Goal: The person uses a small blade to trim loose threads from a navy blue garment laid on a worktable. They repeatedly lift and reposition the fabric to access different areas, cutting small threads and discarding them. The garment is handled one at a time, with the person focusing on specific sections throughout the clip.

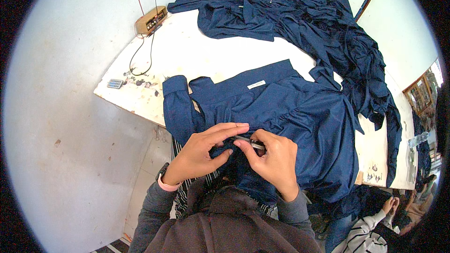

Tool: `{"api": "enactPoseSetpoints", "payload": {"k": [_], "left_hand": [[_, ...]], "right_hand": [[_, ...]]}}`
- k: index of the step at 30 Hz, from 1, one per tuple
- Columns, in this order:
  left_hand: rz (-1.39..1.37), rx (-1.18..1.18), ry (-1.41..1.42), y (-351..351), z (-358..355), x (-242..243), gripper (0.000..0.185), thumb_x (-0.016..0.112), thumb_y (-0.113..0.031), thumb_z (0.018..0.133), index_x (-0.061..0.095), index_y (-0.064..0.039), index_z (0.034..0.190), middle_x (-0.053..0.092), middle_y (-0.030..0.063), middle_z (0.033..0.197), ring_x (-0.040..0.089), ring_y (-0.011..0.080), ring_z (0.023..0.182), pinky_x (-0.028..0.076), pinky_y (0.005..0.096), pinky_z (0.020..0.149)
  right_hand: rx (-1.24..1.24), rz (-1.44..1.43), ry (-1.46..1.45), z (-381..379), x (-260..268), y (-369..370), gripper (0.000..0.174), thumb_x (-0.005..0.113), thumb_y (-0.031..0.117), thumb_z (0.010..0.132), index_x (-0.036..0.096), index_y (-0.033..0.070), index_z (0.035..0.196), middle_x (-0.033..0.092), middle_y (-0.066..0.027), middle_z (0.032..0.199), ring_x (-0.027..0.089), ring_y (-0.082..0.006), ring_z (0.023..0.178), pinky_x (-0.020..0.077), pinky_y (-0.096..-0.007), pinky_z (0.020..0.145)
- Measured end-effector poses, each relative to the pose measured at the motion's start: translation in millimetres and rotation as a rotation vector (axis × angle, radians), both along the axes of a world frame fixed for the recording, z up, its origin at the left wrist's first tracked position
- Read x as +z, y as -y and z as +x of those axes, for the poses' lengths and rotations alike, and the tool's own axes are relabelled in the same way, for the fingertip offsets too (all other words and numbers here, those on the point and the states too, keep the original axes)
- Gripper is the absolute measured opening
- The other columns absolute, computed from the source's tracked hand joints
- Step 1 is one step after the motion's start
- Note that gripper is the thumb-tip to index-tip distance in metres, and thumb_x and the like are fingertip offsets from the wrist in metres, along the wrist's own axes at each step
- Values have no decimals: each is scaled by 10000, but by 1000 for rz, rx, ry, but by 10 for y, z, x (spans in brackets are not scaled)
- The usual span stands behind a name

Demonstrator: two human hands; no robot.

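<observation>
A navy blue garment (pixel 256 102) with a white label (pixel 256 84) near its top band lies across the table's near edge and hangs over it towards me. My right hand (pixel 274 151) is closed around a small metal tool (pixel 258 145), perhaps thread snips, its tip pointing left over the cloth. My left hand (pixel 211 147) is just left of it, fingers stretched out over the tool's tip and thumb apart, by a fold of the garment. Whether the left fingers pinch any cloth cannot be told.
More navy garments (pixel 316 24) lie heaped along the table's back and right. A wooden box (pixel 152 20) with cables and a small remote control (pixel 115 83) are on the white table (pixel 175 49) at left. A wall (pixel 70 95) borders the left side. Another person's hands (pixel 391 205) show at lower right.
</observation>
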State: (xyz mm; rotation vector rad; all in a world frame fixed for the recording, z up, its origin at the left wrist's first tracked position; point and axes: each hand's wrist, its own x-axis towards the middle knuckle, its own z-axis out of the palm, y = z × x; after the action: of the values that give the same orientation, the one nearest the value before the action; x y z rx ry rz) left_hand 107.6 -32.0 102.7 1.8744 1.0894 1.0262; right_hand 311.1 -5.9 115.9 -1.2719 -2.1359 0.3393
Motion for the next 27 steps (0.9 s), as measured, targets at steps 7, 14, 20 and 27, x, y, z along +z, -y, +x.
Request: {"api": "enactPoseSetpoints", "payload": {"k": [7, 14, 20, 27], "left_hand": [[-82, 30, 139, -16, -10, -111, 620, 696, 29, 876, 536, -79, 1466, 606, 77, 1449, 604, 146, 1212, 500, 244, 840], [-325, 174, 563, -61, -2, -305, 646, 648, -44, 985, 360, -16, 1563, 607, 20, 1416, 577, 49, 991, 453, 204, 943], [-437, 120, 715, -17, 34, -242, 630, 610, -54, 1010, 339, -33, 1578, 575, 7, 1367, 552, 27, 970, 440, 195, 908], [-347, 150, 671, 4, 39, -217, 620, 566, -63, 1031, 307, -58, 1593, 508, -10, 1410, 531, 14, 953, 435, 194, 899]], "right_hand": [[-70, -44, -55, 40, 8, 0, 397, 799, 408, 855, 642, 82, 693, 648, -80, 617, 651, -267, 533, 475, -353, 489], [-126, -12, -539, 116, -65, -28, 166, 848, 147, 804, 757, 68, 918, 648, -43, 686, 598, -183, 592, 442, -299, 568], [75, 303, -300, 103, -273, -34, 267, 846, 102, 741, 794, 138, 1000, 563, 19, 613, 475, -144, 500, 304, -314, 511], [212, 164, -588, 102, -320, -22, 194, 711, -16, 668, 720, 77, 838, 746, -32, 784, 651, -186, 617, 419, -308, 603]]}}
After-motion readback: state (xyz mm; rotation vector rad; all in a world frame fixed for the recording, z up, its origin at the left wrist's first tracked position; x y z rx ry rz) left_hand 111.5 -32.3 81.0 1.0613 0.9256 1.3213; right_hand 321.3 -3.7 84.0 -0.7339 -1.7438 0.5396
